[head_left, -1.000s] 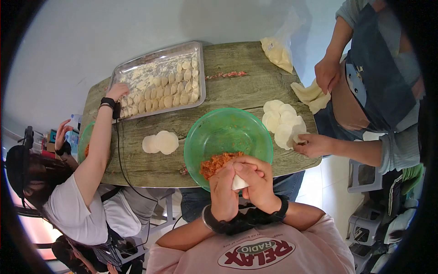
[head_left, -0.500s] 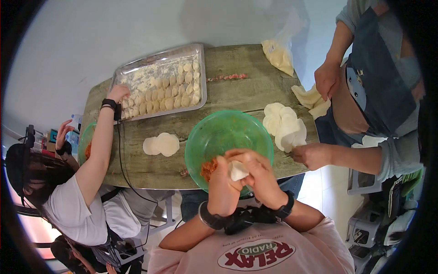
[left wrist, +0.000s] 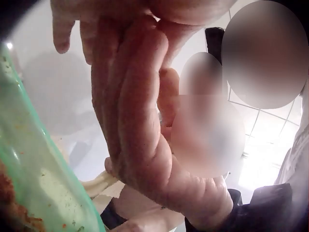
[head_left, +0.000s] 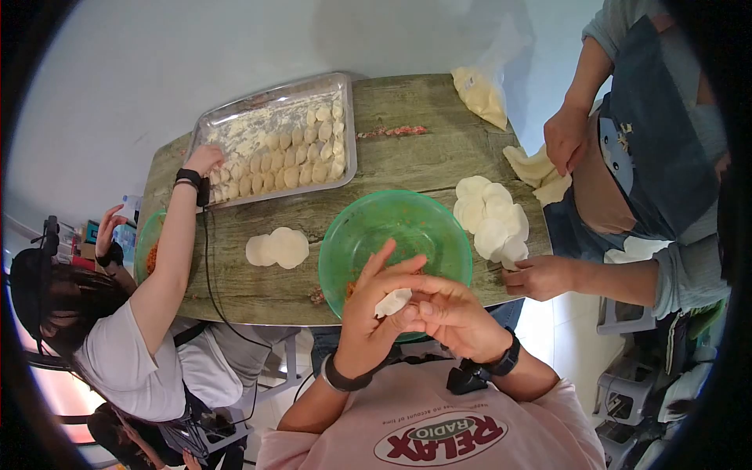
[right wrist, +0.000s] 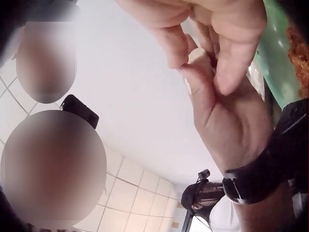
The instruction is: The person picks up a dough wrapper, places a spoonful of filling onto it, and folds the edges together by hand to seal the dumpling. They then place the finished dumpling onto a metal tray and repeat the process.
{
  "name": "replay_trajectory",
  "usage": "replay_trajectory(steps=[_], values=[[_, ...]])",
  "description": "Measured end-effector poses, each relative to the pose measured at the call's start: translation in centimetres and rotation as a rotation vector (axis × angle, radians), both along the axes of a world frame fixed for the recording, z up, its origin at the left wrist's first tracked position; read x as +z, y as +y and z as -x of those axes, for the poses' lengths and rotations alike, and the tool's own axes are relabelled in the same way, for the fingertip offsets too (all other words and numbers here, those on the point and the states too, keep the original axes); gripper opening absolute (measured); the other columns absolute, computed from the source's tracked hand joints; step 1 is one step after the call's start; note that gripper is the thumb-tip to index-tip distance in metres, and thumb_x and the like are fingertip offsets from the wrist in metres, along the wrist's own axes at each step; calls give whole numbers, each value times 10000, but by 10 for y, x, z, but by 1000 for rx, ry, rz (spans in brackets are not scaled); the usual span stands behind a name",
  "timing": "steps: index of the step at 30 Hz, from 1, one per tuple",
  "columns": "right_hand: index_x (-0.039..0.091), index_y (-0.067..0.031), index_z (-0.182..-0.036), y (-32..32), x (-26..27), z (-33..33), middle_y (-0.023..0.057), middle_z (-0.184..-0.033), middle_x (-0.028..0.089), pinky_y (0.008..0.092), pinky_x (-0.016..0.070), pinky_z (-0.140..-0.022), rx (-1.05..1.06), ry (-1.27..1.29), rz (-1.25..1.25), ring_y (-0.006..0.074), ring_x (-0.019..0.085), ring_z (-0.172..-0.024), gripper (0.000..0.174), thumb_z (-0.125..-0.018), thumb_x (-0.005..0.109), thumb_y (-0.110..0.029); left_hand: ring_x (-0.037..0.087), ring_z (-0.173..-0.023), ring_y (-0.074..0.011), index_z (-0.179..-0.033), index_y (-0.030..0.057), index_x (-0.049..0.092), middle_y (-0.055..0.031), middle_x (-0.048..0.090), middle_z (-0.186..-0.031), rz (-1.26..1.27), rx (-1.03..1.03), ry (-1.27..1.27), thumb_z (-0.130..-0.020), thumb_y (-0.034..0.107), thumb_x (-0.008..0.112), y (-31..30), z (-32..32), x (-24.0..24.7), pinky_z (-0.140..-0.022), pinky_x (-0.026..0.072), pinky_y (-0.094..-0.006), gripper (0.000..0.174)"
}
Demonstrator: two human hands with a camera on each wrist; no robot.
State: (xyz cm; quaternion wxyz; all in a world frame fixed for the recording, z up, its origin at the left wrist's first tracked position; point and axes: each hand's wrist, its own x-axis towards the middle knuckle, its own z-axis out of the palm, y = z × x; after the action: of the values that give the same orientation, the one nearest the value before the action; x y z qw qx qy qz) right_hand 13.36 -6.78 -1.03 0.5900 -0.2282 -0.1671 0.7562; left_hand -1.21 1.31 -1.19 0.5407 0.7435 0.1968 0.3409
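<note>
Over the front of a green bowl (head_left: 395,205), both hands are together on a white dumpling (head_left: 393,303). My left hand (head_left: 364,317) holds it with the thumb against its near side, while other fingers stick out over the bowl. My right hand (head_left: 462,317) meets it from the right, its curled fingers and thumb at the dumpling's edge. In the right wrist view, the pale dumpling (right wrist: 199,59) shows between the fingers of the two hands. Orange-red filling (right wrist: 299,55) lies in the bowl, mostly hidden by my hands in the head view.
Stacked round wrappers (head_left: 280,247) lie left of the bowl, more wrappers (head_left: 489,215) right of it. A metal tray (head_left: 349,168) carries rows of dumplings; a person at left reaches into it. Another person's hand (head_left: 540,278) touches the right-hand wrappers. A bag (head_left: 479,98) sits at the back.
My hands have turned and spread from a clasp round the dumpling, with left fingers now extended over the bowl. The person at right has moved a hand slightly at the wrappers.
</note>
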Motion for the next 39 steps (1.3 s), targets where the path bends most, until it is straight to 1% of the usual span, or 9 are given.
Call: replay_trajectory(steps=[5,8,11,14,21,23,28,33,39], values=[[496,37,-1212,1,-4,1,134,-1149,566,344,492,-887,-52,-77,39,230,584,-1037,353,-890,564,-89,241,-1349,-352,-1247,43,500,-149,424,-1370,-16,6,-4,-846,260,615,-4,-3,6,-1076,187,-457,470],[525,40,-1177,0,-4,3,138,-1094,596,329,518,-839,-117,-189,47,225,613,-974,328,-877,582,-78,285,-1332,-338,-1269,45,482,-149,389,-1392,103,0,-37,-845,233,614,-7,-3,8,-1064,233,-425,482],[535,45,-1160,-1,4,3,140,-1076,607,306,531,-804,-182,-355,53,215,624,-941,330,-861,606,-73,414,-1244,-297,-1206,30,526,-158,472,-1304,357,47,-247,-847,197,612,-8,3,3,-1014,323,-373,406],[535,45,-1162,-3,5,3,149,-1079,607,288,534,-788,-222,-459,45,206,627,-930,335,-849,613,-48,555,-1031,-234,-1025,5,599,-143,589,-1092,152,177,-101,-856,126,586,-2,7,0,-904,414,-321,208],[548,37,-1136,-8,3,-25,150,-1010,640,285,542,-761,-343,-435,112,200,649,-875,302,-840,599,6,570,-998,-223,-1026,11,607,-131,591,-1089,244,233,-95,-854,118,585,-6,5,8,-881,422,-315,204],[571,28,-1074,-8,5,-26,162,-960,653,295,556,-728,-457,-536,116,235,667,-825,276,-821,641,-57,574,-989,-227,-1020,12,611,-132,592,-1084,211,215,-58,-848,114,593,-6,2,8,-871,427,-313,201],[573,33,-1106,-14,1,-10,105,-964,652,239,513,-719,-340,-582,31,133,633,-829,329,-799,676,-23,588,-943,-232,-975,17,629,-127,603,-1025,41,226,56,-819,88,626,-8,-7,20,-815,453,-305,170],[583,30,-1095,-15,12,-6,90,-961,652,239,511,-741,-340,-685,-10,124,625,-861,314,-802,678,-33,576,-892,-182,-891,25,634,-91,596,-961,8,270,91,-794,76,656,-9,-4,18,-805,437,-285,111],[569,33,-1105,-16,2,1,96,-1009,635,249,508,-774,-347,-707,-42,126,610,-914,319,-806,669,-20,587,-843,-222,-863,9,610,-111,595,-912,-28,289,85,-783,43,652,-9,-2,14,-732,463,-302,97]])
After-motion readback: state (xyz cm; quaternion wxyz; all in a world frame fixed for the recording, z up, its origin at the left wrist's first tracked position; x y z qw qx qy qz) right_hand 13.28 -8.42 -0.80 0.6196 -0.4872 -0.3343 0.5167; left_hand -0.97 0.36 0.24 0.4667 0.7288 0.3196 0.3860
